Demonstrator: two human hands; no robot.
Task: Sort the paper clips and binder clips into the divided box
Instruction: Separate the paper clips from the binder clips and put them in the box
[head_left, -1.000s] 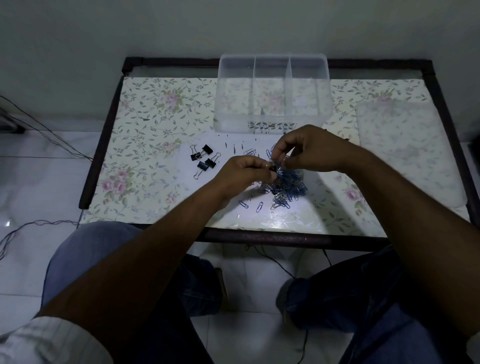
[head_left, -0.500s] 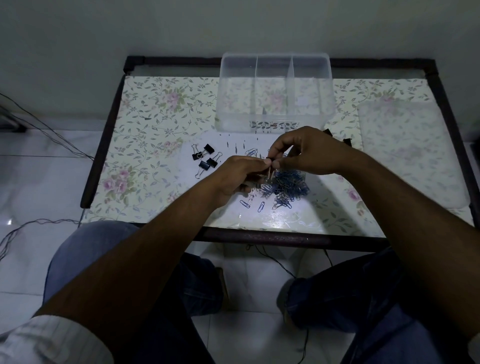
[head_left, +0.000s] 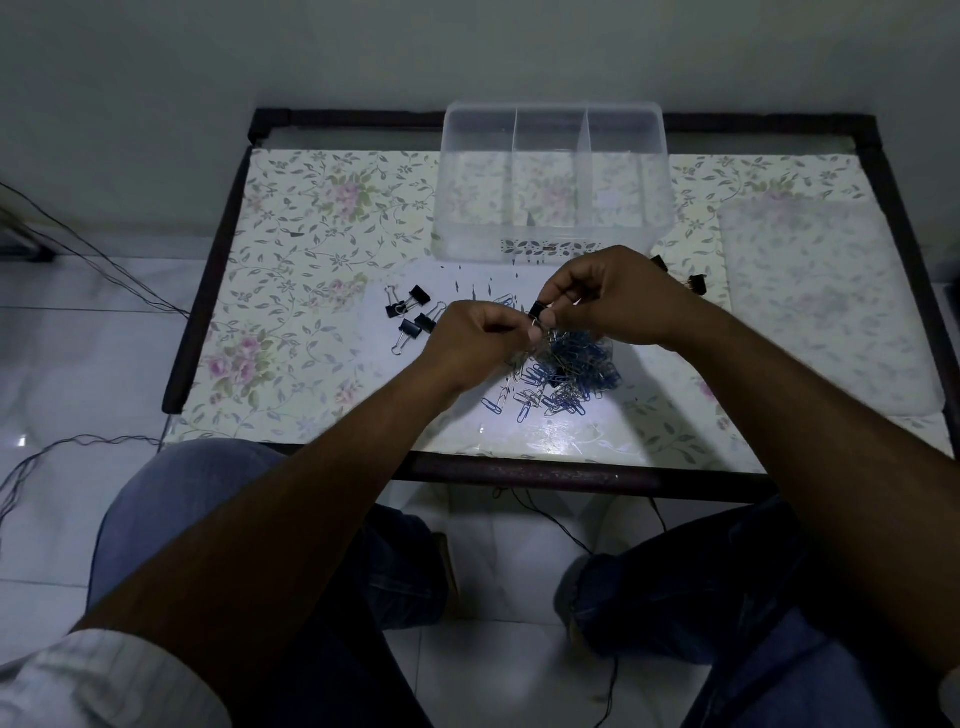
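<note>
— What does the view from the head camera take in?

— A floral-covered table (head_left: 291, 291) in dim light. A clear divided box (head_left: 553, 182) stands at its far edge, three compartments side by side.

— And the hands?

— They meet just above a heap of blue paper clips (head_left: 566, 374). The right hand (head_left: 613, 296) pinches a small black binder clip (head_left: 538, 312); the left hand (head_left: 478, 343) grips something thin just beside it, too small to tell.

— Anything else?

— A group of black binder clips (head_left: 410, 317) lies left of the hands, and a frosted lid (head_left: 826, 301) rests on the right.
</note>
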